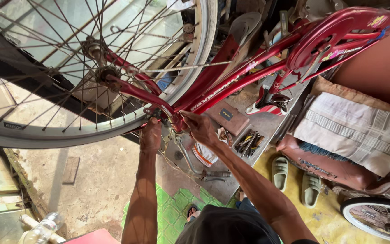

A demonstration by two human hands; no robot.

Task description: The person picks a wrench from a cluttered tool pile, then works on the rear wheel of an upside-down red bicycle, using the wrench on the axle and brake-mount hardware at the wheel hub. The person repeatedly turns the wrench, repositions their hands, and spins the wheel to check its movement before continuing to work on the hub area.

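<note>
red bicycle frame (pixel 231 86), turned upside down, runs on a slant from the chain guard (pixel 335 36) at upper right down to the fork crown at centre, where both hands meet just beneath the front wheel (pixel 91 72). its long axis lies upper right to lower left, and the fork blades carry on from the crown up and leftward to the hub (pixel 107 74). the left hand (pixel 150 135) reaches up from below and is closed round something at the base of the fork on the wheel side; what exactly it pinches is hidden by the fingers. the right hand (pixel 200 128) comes in from the right, fingers curled and pressed on the crown joint from the frame side, so the two hands flank the same spot, nearly touching. neither hand is clearly nearer; both are on it. below them the handlebar (pixel 195 167) hangs down toward a grey slab, with a thin cable (pixel 170 160) looping beside it. a small tray of tools (pixel 248 143) sits just right of the right forearm, and a pair of pale sandals (pixel 294 178) lies further right on the yellow floor.
</note>
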